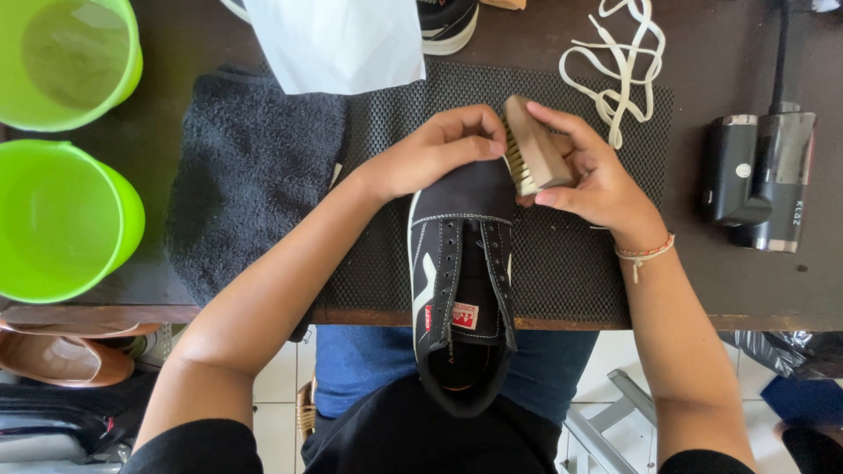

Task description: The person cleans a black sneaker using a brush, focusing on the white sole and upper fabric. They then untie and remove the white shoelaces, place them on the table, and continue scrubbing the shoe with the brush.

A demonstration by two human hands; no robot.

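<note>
A black sneaker (pixel 461 281) with white side stripes and no laces lies toe-away on a black mesh mat (pixel 562 263), its heel hanging over the table edge toward me. My left hand (pixel 435 151) grips the toe of the sneaker. My right hand (pixel 590 168) holds a wooden brush (pixel 533 145) with pale bristles, pressed against the right side of the toe.
A dark grey towel (pixel 250 171) lies left of the mat. Two green plastic tubs (pixel 66 219) stand at the far left. Loose white laces (pixel 619 61) lie at the back right, a black handheld device (pixel 760 175) at the right. A white sheet (pixel 338 39) and another shoe (pixel 448 22) sit at the back.
</note>
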